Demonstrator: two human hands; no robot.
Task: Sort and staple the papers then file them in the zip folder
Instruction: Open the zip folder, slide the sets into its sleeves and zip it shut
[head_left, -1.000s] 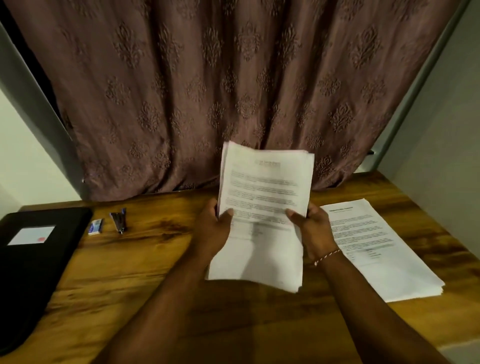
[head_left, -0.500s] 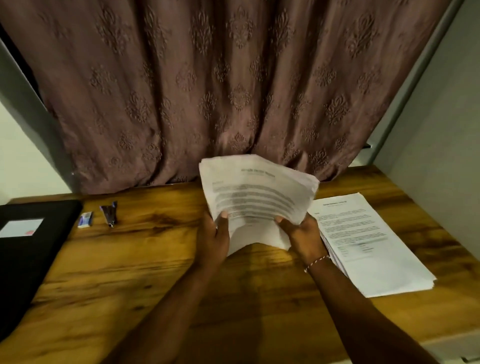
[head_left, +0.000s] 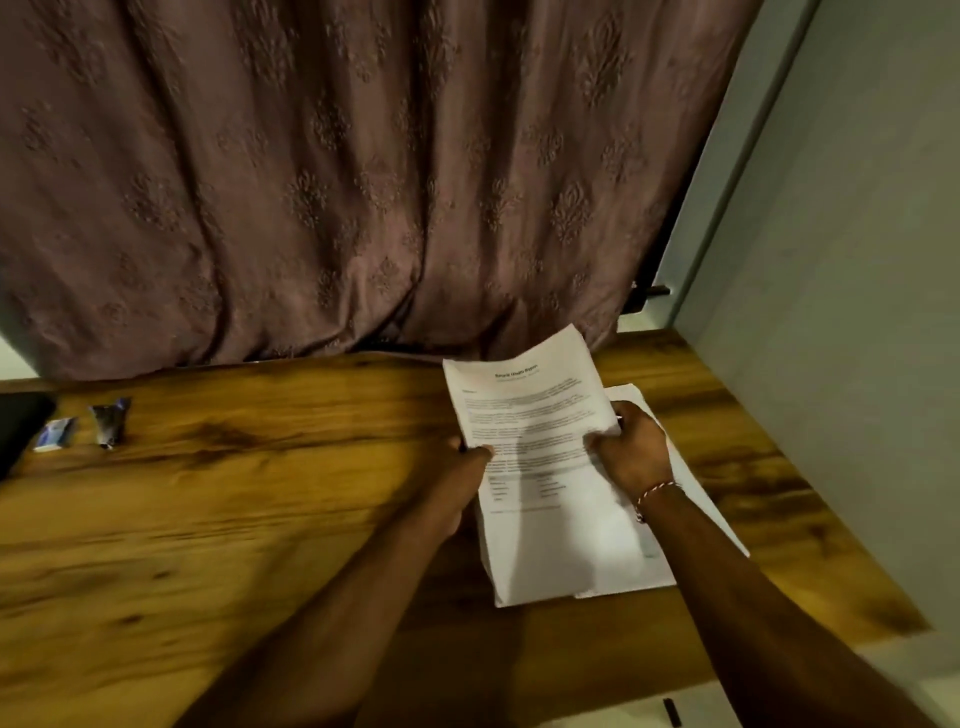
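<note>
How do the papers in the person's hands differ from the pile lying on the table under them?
The held papers are gripped at both sides by the left hand and right hand, top end raised; the pile lies flat on the table. The held papers show printed text; the pile is mostly covered, only its edges showing. Both are white sheets.

Room around the paper pile (head_left: 631, 396)

Left of the paper pile the table (head_left: 260, 519) is wide bare wood, so a hand can slide there. Far left of the pile lie a stapler (head_left: 109, 423), a small box (head_left: 52, 434) and a black folder (head_left: 18, 431). The curtain (head_left: 363, 182) hangs just behind the pile, and the wall (head_left: 857, 364) stands close on its right. The left hand (head_left: 457, 483) and right hand (head_left: 631, 452) hold sheets (head_left: 530, 410) over it.
</note>
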